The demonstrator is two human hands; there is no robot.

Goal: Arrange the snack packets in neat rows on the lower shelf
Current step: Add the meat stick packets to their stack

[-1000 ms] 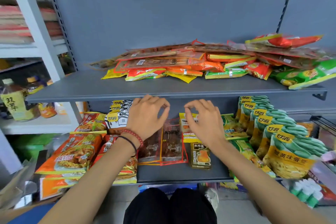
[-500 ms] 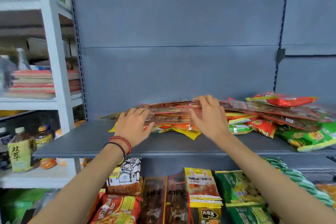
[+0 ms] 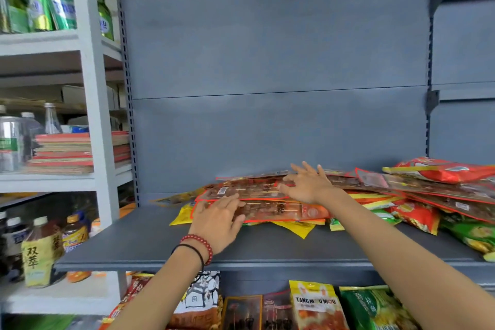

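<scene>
A loose heap of snack packets lies on the grey upper shelf [image 3: 139, 249]. On top are flat red-edged brown packets [image 3: 278, 210], with yellow packets [image 3: 294, 228] under them and red and green ones to the right. My left hand [image 3: 219, 220] rests flat on the left end of the lower red-edged packet, fingers straight. My right hand [image 3: 308, 185] lies on the upper red-edged packet [image 3: 249, 191] with fingers spread. The lower shelf shows at the bottom, with a yellow-topped packet [image 3: 316, 305] and a green packet [image 3: 375, 308] standing in rows.
A white rack [image 3: 91, 115] stands to the left with green cans [image 3: 56, 0], stacked red books [image 3: 64, 153] and tea bottles [image 3: 40, 252]. The grey back panel [image 3: 267, 75] rises behind the heap. More red and green packets [image 3: 450, 171] pile at the right edge.
Both hands rose from the lower shelf to the heap on the upper shelf. Since half a second ago the right hand has spread further back over the top packet and the view has tilted upward.
</scene>
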